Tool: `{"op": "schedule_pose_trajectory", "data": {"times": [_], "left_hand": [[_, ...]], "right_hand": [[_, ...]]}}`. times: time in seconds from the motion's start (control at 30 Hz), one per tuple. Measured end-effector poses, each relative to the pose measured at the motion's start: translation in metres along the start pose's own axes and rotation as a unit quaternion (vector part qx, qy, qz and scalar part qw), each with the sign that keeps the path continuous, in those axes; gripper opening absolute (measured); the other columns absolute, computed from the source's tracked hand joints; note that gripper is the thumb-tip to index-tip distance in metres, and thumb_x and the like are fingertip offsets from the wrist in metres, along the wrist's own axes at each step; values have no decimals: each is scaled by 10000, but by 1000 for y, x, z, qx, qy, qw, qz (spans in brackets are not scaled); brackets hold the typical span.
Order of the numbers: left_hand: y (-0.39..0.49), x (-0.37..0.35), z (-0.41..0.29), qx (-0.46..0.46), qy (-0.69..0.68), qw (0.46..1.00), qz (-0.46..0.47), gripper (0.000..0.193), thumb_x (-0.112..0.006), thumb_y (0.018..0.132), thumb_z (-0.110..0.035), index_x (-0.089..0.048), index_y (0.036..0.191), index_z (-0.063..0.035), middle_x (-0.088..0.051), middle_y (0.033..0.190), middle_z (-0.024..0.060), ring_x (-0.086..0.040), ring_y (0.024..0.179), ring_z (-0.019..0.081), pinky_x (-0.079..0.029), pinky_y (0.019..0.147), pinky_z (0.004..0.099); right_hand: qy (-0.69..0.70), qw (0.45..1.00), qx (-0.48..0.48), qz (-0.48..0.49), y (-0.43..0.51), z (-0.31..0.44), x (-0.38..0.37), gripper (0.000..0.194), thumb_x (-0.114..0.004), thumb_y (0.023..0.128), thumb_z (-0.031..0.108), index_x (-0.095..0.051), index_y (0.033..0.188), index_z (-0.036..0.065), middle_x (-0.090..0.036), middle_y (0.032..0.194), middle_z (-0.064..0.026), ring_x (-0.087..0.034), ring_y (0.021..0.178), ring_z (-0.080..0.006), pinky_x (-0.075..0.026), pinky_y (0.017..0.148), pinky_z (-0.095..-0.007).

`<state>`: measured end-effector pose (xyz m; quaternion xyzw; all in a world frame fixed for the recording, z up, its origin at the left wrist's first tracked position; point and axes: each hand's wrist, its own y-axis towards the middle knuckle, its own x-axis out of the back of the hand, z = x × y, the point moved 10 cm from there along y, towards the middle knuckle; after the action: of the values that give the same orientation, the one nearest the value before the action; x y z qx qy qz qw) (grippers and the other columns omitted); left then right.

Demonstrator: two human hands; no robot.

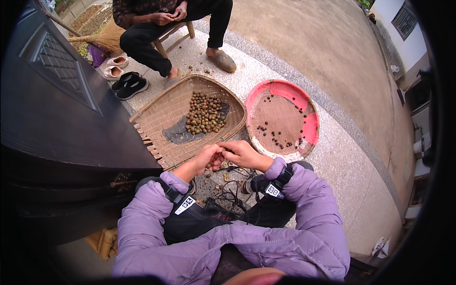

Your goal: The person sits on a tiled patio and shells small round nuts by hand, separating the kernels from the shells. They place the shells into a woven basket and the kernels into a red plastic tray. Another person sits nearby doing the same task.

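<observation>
My left hand (pixel 207 158) and my right hand (pixel 244 154) meet in front of my knees, fingertips together. Pinched between them is a small, brownish round fruit (pixel 223 149), mostly hidden by the fingers. Just beyond lies a woven bamboo scoop basket (pixel 167 117) with a dark patch (pixel 174 133) on its bottom. A heap of round green-brown fruits (pixel 205 114) fills its middle. To the right, a round woven tray (pixel 274 115) with a pink-covered rim holds scattered small dark seeds (pixel 279 142).
Husk pieces (pixel 226 176) and black cables (pixel 233 196) lie around my feet. A dark door (pixel 71 107) stands close on my left. Opposite, a person (pixel 153 21) sits on a wooden chair (pixel 174 39), hands together. Black shoes (pixel 130 85), pale shoes (pixel 115 67) and a straw broom (pixel 107 37) are beside them.
</observation>
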<state>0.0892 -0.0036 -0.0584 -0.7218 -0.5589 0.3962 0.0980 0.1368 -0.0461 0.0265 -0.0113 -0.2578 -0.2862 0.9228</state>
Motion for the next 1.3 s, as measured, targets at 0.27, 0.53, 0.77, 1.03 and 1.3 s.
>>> {"op": "schedule_pose_trajectory", "data": {"times": [0.27, 0.53, 0.77, 1.03, 1.3], "left_hand": [[6, 4, 15, 37, -42, 998, -2, 326, -349, 735, -313, -500, 609, -52, -441, 478, 55, -418, 398, 168, -335, 393, 280], [5, -3, 14, 31, -89, 995, 30, 357, -302, 744, -300, -510, 657, -22, -411, 476, 64, -430, 437, 209, -354, 416, 289], [5, -7, 17, 45, -124, 990, 49, 327, -330, 718, -306, -474, 611, -33, -373, 461, 55, -385, 419, 209, -337, 424, 301], [3, -4, 19, 40, -151, 987, -37, 279, -347, 710, -273, -477, 563, -75, -390, 450, 45, -383, 397, 187, -336, 390, 289], [-1, -3, 11, 4, -90, 987, -133, 241, -346, 747, -186, -417, 540, -86, -377, 459, 37, -423, 405, 166, -273, 356, 272]], "right_hand": [[-81, 996, -5, 26, -2, 4, -10, 195, -442, 830, 205, -501, 923, 44, -587, 784, -178, -572, 710, -354, -454, 594, -420], [-107, 994, 11, 8, -3, 12, -4, 162, -447, 825, 194, -491, 893, 54, -578, 735, -154, -564, 674, -352, -441, 561, -424], [-100, 995, 9, 10, -3, 15, -6, 164, -436, 840, 189, -495, 924, 62, -589, 736, -122, -578, 669, -324, -450, 559, -410], [-156, 983, 54, -77, -10, 20, -9, 117, -478, 802, 169, -487, 858, 67, -556, 664, -130, -560, 582, -303, -443, 491, -386], [-72, 986, -79, -131, -1, -19, -5, 154, -406, 867, 166, -509, 902, 58, -552, 590, -140, -578, 555, -293, -442, 501, -384]]}}
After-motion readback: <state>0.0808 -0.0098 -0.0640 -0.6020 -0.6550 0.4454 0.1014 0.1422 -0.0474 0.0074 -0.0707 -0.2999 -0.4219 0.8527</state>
